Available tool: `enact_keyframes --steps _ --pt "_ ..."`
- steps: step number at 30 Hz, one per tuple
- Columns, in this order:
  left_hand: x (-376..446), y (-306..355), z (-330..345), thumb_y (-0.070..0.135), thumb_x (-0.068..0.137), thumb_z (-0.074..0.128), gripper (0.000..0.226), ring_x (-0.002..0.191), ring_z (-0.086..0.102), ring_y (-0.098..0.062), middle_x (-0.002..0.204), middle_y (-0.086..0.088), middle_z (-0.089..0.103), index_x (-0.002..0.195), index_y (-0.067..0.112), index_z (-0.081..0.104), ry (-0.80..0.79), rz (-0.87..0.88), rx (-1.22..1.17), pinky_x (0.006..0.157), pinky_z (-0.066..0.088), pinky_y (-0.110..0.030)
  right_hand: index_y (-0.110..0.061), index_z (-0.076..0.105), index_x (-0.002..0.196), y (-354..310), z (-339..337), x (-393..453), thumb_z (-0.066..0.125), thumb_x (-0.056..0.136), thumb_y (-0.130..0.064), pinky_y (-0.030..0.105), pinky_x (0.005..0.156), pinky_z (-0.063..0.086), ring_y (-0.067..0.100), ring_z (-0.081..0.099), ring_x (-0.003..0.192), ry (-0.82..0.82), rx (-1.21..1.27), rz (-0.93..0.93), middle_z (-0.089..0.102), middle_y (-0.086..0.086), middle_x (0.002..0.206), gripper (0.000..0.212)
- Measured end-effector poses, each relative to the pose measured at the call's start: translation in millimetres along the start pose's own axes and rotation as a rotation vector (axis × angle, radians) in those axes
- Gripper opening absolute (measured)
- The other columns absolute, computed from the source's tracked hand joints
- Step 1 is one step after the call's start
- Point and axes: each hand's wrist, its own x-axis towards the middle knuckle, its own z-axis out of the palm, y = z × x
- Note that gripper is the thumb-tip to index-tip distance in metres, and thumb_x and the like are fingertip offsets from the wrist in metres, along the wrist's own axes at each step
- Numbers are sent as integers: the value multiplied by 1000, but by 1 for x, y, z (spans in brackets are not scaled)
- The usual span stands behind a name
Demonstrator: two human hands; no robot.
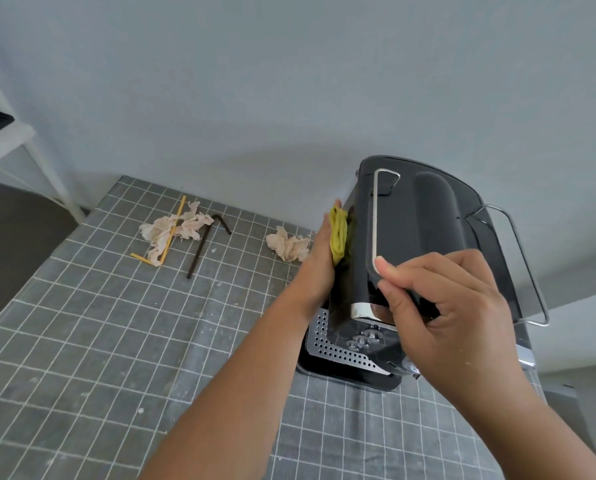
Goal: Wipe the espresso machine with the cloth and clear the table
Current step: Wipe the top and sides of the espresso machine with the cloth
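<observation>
Right hand (442, 313) gripped espresso machine (411, 237) at front top edge | left hand (319, 251) flat, pressed yellow cloth (339, 237) against machine's left side | crumpled tissues (175, 230), straws (203, 247) lay on checked surface (82, 341).

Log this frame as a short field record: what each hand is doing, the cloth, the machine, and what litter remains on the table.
left hand: flat, presses the yellow cloth against the espresso machine side
right hand: grips the machine's front top edge
machine: upright on the grid tablecloth
litter: two crumpled tissues, yellow straw, brown straw
wiping: under way
table clearing: not yet done
</observation>
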Motion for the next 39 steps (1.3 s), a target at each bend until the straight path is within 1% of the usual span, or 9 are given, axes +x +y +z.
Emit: enact_keyframes --steps 3,7,11,18,20,23,27,34,39 --pt "-30 -9 5 72 89 29 65 145 28 -14 155 9 33 146 42 32 -15 125 49 119 23 -45 -17 76 92 0 0 0 67 84 -15 28 66 43 14 43 75 -6 3 -3 68 -12 77 13" --pt "-33 -5 9 58 97 22 47 149 -3 -7 159 24 3 144 57 21 -84 399 294 120 8 -51 -17 77 90 0 0 1 68 84 -15 29 65 43 14 44 74 -4 3 -3 68 -11 78 11" --pt "2 27 5 52 101 17 50 149 -1 -8 162 14 2 149 49 7 -111 286 483 122 5 -46 -18 76 92 -1 0 0 67 84 -14 27 66 42 15 45 74 -2 0 12 68 -13 77 13" --pt "56 66 9 29 101 46 72 148 -6 -8 159 10 -19 154 30 -3 -196 104 596 120 7 -31 -18 77 91 -2 1 1 67 85 -15 28 65 43 13 43 73 1 -6 29 68 -13 76 12" --pt "65 69 8 36 96 56 78 148 -2 -9 161 9 -14 154 30 4 -159 89 607 121 7 -34 -16 77 88 -2 3 1 66 86 -16 29 64 43 13 42 72 6 -10 29 68 -11 76 11" --pt "72 69 10 33 85 71 69 147 19 -11 162 2 9 146 29 39 -26 147 505 118 23 -33 -17 77 84 -4 3 0 65 87 -17 30 63 43 13 41 71 17 -18 37 67 -12 74 12" --pt "70 58 12 28 72 82 34 124 56 -13 135 -5 59 105 30 75 124 237 304 102 48 -33 -17 77 86 -6 2 -1 65 86 -17 28 64 42 13 41 71 16 -17 47 67 -12 76 11" --pt "66 49 22 11 78 78 19 97 65 2 115 -3 70 97 14 76 284 319 181 76 53 -13 -17 77 88 -5 3 -2 65 86 -17 29 65 42 15 42 70 30 -16 47 68 -10 76 12" --pt "70 54 18 35 84 66 19 80 65 -12 88 6 67 92 18 63 518 187 306 61 47 -24 -17 77 87 -6 3 -3 66 86 -17 28 64 42 14 41 69 31 -19 48 67 -10 75 11"
